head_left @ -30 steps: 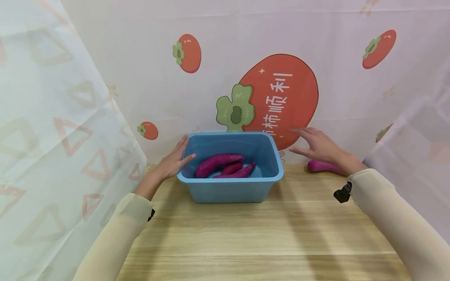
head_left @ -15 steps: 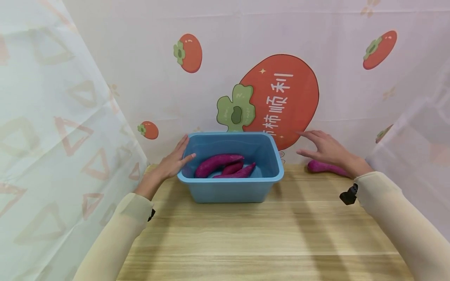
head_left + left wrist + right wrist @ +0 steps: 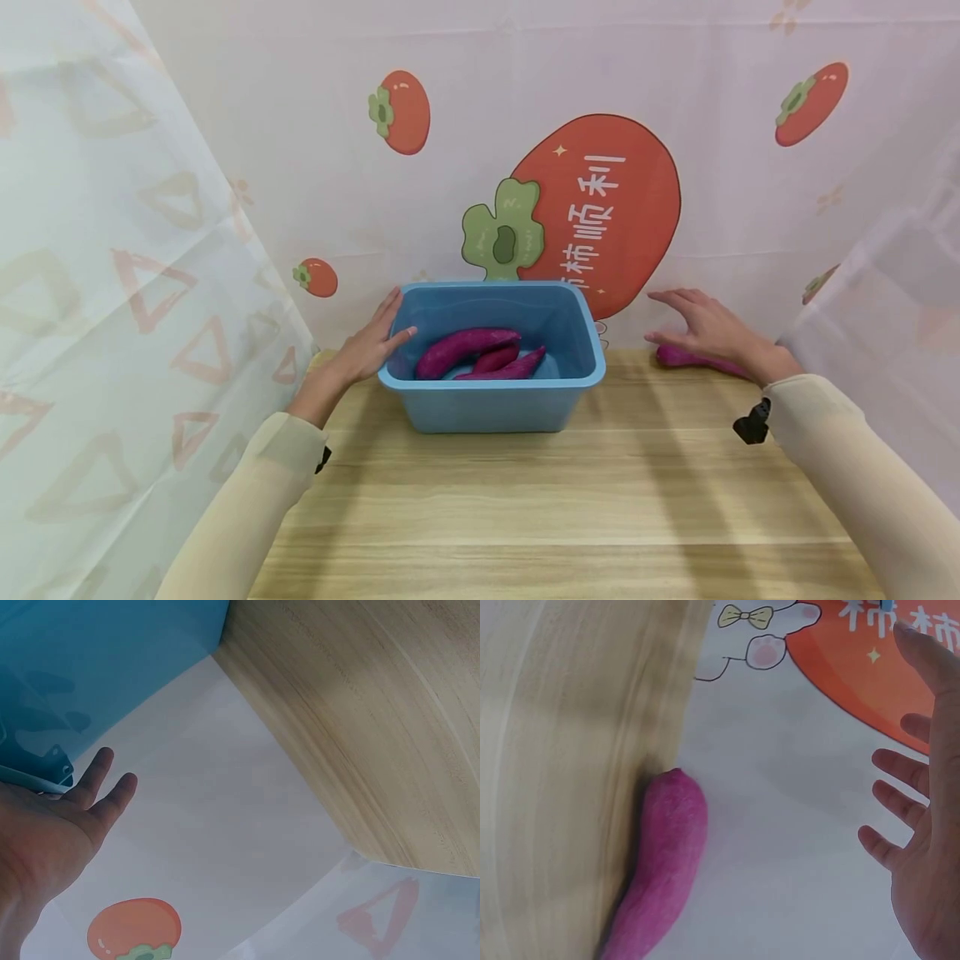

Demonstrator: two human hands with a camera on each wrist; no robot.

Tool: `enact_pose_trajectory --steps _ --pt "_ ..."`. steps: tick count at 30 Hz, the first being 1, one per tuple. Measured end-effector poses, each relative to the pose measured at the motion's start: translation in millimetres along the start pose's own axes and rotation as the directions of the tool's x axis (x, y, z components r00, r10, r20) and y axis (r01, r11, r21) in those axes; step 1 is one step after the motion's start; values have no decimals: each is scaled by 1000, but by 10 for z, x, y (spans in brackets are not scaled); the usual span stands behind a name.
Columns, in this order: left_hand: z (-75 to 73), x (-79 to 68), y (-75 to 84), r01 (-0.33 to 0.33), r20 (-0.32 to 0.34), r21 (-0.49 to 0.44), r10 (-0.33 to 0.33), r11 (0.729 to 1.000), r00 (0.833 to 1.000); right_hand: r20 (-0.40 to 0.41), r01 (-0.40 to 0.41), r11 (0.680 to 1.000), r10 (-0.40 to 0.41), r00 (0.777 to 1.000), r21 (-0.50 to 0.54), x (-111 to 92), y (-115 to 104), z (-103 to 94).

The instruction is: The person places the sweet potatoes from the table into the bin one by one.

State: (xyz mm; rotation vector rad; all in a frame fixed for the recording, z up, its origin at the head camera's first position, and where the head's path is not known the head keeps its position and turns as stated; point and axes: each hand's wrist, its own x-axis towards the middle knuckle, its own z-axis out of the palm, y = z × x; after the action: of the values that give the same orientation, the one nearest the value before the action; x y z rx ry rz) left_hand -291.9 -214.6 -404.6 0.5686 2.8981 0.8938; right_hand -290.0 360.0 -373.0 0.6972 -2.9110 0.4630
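Note:
My left hand [image 3: 365, 346] lies along the left rim of a blue plastic bin [image 3: 487, 412], fingers straight and thumb reaching over the edge. In the left wrist view, that hand [image 3: 46, 838] is beside the bin's outer wall [image 3: 142, 652]. Inside the bin are three purple sweet potatoes [image 3: 463, 348]. To the right of the bin, my right hand [image 3: 708, 327] hovers with fingers spread and nothing in them. Below and behind it, another sweet potato [image 3: 678, 356] lies at the table's back edge, partly hidden by the hand; the right wrist view shows it [image 3: 669, 855] apart from the fingers.
The wooden table [image 3: 555, 508] stretches in front of the bin. A pale printed sheet [image 3: 495, 100] with persimmon pictures stands as a wall behind it. More sheeting encloses the left side [image 3: 112, 333] and the right side [image 3: 892, 333].
My right hand has moved rightward and slightly down, away from the bin and over the lone sweet potato. The left hand and the bin have stayed in place.

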Motion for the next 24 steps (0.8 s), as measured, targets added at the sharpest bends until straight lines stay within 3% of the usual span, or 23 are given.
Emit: enact_pose_trajectory --steps 24 --pt "22 9 -36 -9 -14 -20 8 1000 1000 45 -60 998 60 997 7 -155 354 222"
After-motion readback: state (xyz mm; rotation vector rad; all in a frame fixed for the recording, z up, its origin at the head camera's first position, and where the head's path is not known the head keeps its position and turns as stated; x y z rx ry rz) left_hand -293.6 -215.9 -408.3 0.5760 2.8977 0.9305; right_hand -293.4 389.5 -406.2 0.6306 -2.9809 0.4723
